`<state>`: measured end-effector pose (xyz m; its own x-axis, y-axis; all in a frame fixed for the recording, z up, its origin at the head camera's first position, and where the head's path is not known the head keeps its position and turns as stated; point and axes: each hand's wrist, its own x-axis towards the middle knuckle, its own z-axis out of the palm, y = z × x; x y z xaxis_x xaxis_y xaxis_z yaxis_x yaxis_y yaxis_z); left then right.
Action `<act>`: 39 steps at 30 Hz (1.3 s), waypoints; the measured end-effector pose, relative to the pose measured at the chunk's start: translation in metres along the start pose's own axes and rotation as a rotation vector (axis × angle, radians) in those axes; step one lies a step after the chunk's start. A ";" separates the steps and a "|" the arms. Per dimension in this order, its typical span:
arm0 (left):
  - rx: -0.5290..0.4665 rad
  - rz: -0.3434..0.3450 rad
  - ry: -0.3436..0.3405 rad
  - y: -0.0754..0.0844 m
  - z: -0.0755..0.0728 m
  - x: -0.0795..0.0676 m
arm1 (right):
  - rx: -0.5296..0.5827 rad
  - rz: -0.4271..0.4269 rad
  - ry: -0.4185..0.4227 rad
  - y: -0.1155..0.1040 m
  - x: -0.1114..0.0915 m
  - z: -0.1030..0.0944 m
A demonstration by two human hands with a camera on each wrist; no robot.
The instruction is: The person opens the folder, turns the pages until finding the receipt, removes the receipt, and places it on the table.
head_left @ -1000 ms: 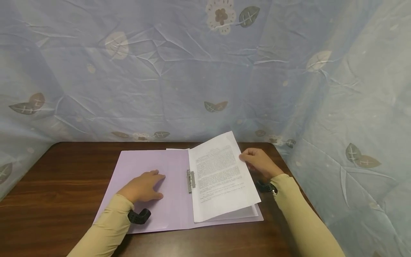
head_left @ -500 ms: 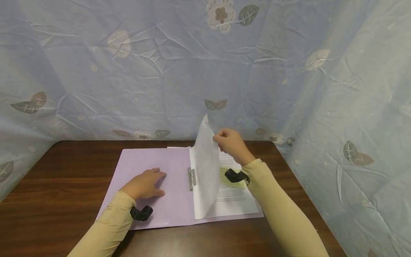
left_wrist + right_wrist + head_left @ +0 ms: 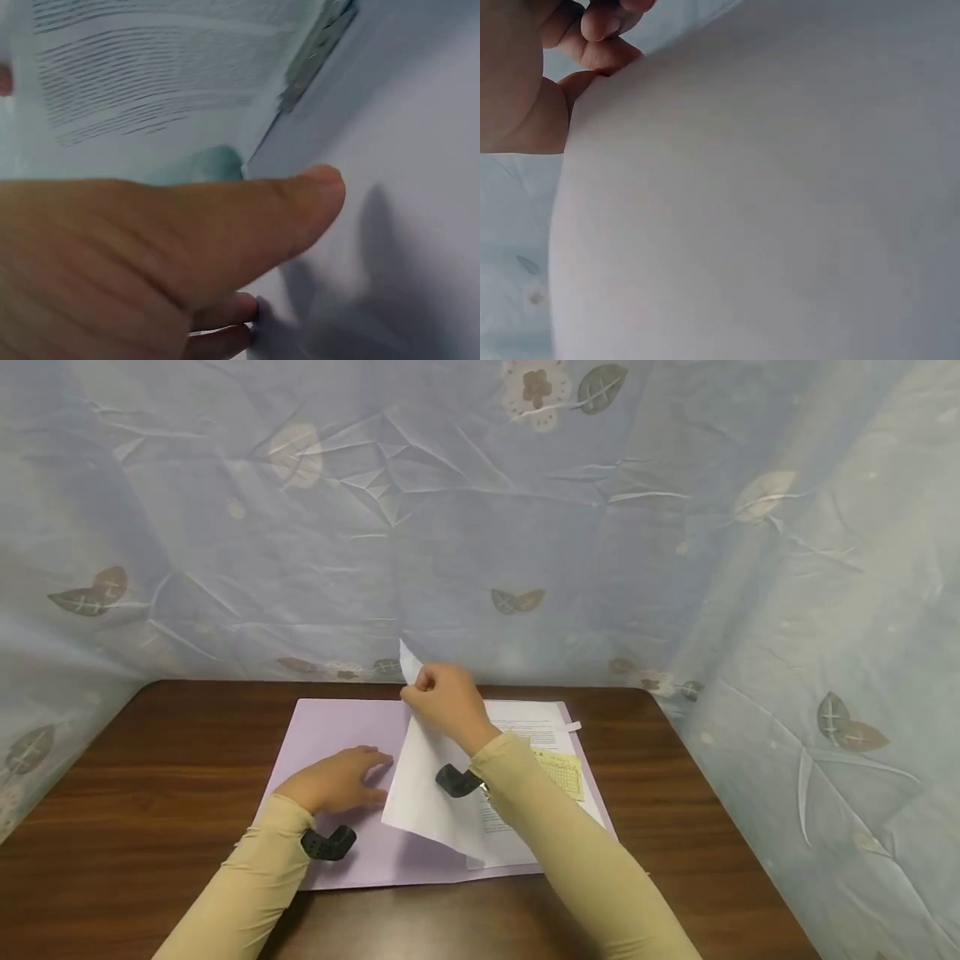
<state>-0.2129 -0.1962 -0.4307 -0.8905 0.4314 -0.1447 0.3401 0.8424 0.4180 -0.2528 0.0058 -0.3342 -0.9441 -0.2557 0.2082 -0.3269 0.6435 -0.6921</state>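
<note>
- Lilac folder [image 3: 322, 731], spread wide on the brown wooden bench [image 3: 187, 777].
- White sheet [image 3: 423, 785], lifted and curving over the folder's left half; its edge pinched by the right hand [image 3: 450, 702].
- Left hand [image 3: 337, 782], on the folder's left half, fingers extended, grasping nothing.
- Metal clip [image 3: 319, 54], at the folder's fold.
- Yellow slip [image 3: 560, 774], gridded, on printed pages [image 3: 525, 718] at right.

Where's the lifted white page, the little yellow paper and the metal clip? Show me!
White page [image 3: 422, 789]: head view, middle of its blank-looking side.
Yellow paper [image 3: 561, 774]: head view, its visible gridded part.
Metal clip [image 3: 318, 57]: left wrist view, middle of its visible strip.
</note>
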 end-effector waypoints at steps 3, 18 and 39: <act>-0.008 0.028 0.037 -0.008 -0.011 -0.003 | -0.052 0.000 -0.003 -0.006 0.000 0.015; -0.277 -0.115 0.368 -0.022 -0.044 -0.014 | -0.355 -0.056 -0.016 -0.013 0.000 0.085; -0.242 -0.146 0.265 -0.028 -0.017 0.002 | -0.179 -0.054 -0.137 0.084 -0.016 0.017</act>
<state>-0.2291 -0.2245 -0.4277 -0.9824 0.1868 0.0053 0.1506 0.7746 0.6142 -0.2642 0.0517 -0.4074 -0.9144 -0.3810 0.1372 -0.3906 0.7406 -0.5467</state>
